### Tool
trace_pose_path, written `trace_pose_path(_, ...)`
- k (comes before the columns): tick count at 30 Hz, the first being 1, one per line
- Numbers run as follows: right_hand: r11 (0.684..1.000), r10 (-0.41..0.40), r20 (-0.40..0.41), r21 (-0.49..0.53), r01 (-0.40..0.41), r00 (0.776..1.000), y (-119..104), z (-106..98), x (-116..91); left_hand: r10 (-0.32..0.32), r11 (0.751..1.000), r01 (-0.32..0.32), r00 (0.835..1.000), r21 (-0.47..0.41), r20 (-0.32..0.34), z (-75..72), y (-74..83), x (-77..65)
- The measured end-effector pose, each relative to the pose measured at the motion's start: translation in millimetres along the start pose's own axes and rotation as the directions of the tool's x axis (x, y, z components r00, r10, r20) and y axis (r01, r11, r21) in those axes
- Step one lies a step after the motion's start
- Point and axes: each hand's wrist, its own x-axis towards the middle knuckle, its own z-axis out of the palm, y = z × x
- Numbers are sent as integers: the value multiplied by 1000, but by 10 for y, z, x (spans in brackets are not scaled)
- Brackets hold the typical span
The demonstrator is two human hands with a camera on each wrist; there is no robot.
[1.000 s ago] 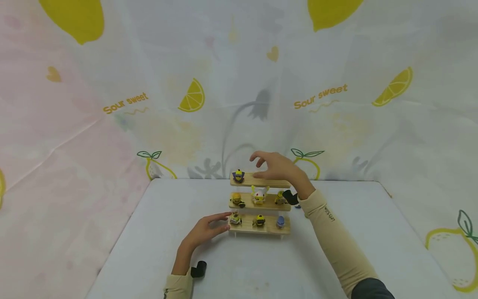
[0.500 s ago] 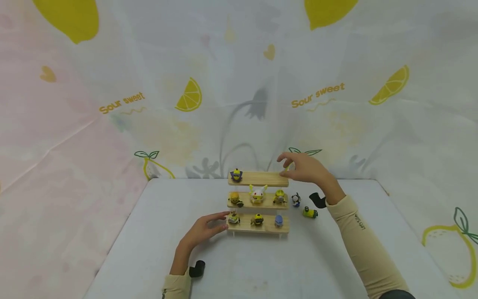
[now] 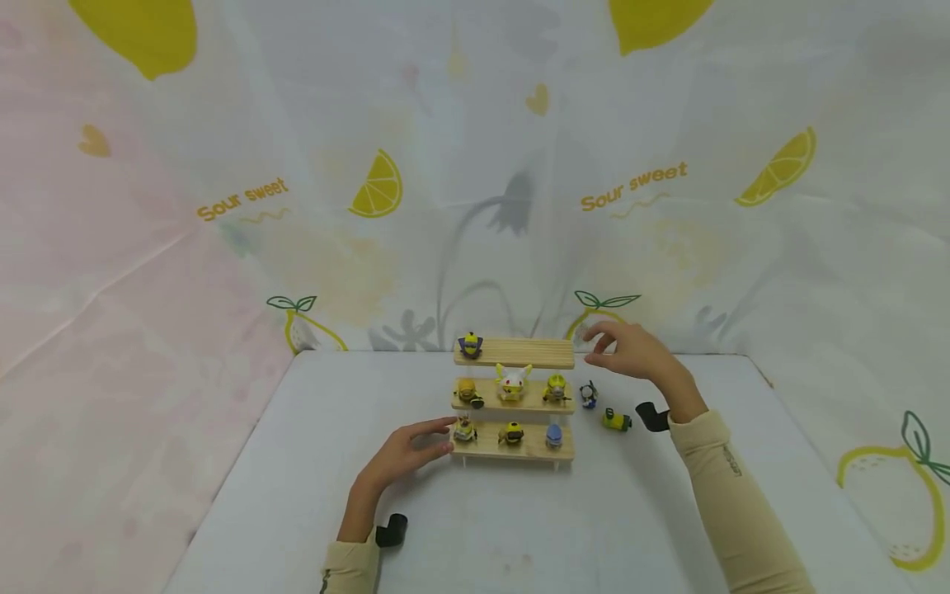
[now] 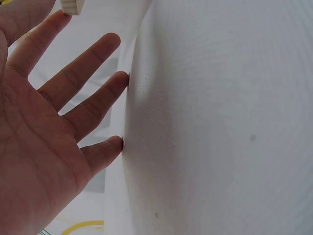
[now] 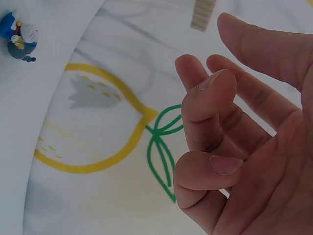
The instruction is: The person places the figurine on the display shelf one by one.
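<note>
A three-tier wooden display stand holds several small toy figures. At its left end my left hand steadies the lowest board, its fingers spread and nearly straight; one fingertip meets the board's corner in the left wrist view. My right hand hovers just right of the top board, fingers loosely curled with nothing in them. A yellow-and-purple figure stands at the top board's left end. A white-eared figure is mid-row on the middle tier, and a blue figure sits bottom right.
Right of the stand, on the white table, are a blue, white and black figure and a yellow-green figure lying on its side. A lemon-print cloth hangs behind the table's back edge.
My right hand has moved right from above the top board to beyond its end, uncovering the board and the two figures on the table. My left hand stays at the stand.
</note>
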Motion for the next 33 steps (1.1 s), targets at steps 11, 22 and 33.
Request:
trace_pose_path(11, 977, 213, 109, -46, -209, 971, 291, 346, -17, -2, 1000, 2, 1000, 19, 24, -22, -32, 12)
trace_pose_path(22, 901, 433, 220, -124, -416, 874, 401, 607, 25, -11, 1000, 11, 1000, 3, 24, 1, -47, 6)
trace_pose_path(33, 921, 389, 188, -72, -382, 902, 424, 683, 18, -6, 1000, 5, 1000, 11, 15, -10, -47, 0)
